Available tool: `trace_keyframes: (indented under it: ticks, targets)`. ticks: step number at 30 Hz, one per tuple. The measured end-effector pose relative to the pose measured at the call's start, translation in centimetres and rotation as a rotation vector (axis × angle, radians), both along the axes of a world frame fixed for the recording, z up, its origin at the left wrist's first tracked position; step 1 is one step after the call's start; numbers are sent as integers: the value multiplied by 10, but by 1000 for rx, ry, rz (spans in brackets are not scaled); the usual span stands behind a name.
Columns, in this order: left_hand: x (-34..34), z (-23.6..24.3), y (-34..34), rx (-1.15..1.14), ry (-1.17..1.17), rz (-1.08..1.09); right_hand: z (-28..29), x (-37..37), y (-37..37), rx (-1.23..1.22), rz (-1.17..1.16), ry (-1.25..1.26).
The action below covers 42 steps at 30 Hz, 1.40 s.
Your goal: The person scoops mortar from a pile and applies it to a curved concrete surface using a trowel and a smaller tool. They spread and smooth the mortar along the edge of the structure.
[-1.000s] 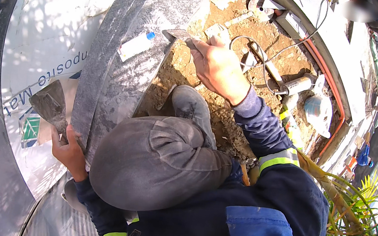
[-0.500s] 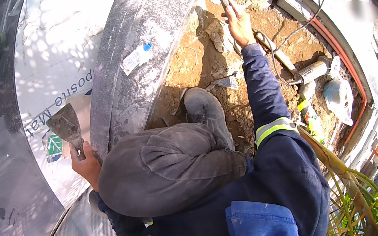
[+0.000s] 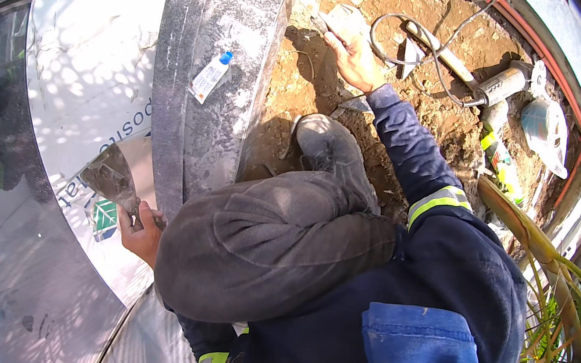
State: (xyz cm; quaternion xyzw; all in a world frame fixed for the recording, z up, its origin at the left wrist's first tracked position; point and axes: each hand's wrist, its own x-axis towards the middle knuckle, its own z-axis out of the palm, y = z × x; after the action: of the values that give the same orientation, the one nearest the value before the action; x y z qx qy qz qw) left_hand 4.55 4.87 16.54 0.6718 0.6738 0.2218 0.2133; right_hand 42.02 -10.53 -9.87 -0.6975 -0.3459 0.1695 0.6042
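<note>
My left hand (image 3: 141, 231) is closed round the handle of a wide putty knife (image 3: 112, 175), whose dirty blade lies over the white printed sheet beside the stone kerb. Over the soil, just right of the kerb, my right hand (image 3: 356, 57) grips a slim scraper (image 3: 319, 22). Its far end is washed out in glare beside the kerb's edge. A small white tube (image 3: 210, 77) with a blue cap lies on the grey kerb (image 3: 243, 19), between my hands. My bent knee (image 3: 244, 249) is close to the left hand.
A corded angle grinder (image 3: 505, 84) lies on the soil at right, near a green-yellow bottle (image 3: 502, 167) and a white rounded object (image 3: 546, 132). An orange pipe (image 3: 540, 46) runs along the far border. Palm stems (image 3: 540, 254) stand at lower right. A triangular metal piece (image 3: 357, 104) lies by my shoe.
My right hand has come nearer with the slim scraper, down along the kerb's edge. My left hand still holds the wide putty knife in about the same place. The whole view has shifted slightly.
</note>
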Motion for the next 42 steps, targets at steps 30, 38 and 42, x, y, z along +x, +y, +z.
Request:
trace_keyframes:
  ticks: [30, 38, 42]
  targets:
    - [-40, 9, 11, -35, -208, -55, 18, -59, -37, -165, 230, 153]
    - [-59, 51, 61, -11, -289, -315, 129, -27, -15, -100, 150, 193]
    - [-41, 72, 93, -190, -392, -467, 220, -27, 55, 77, 247, 93]
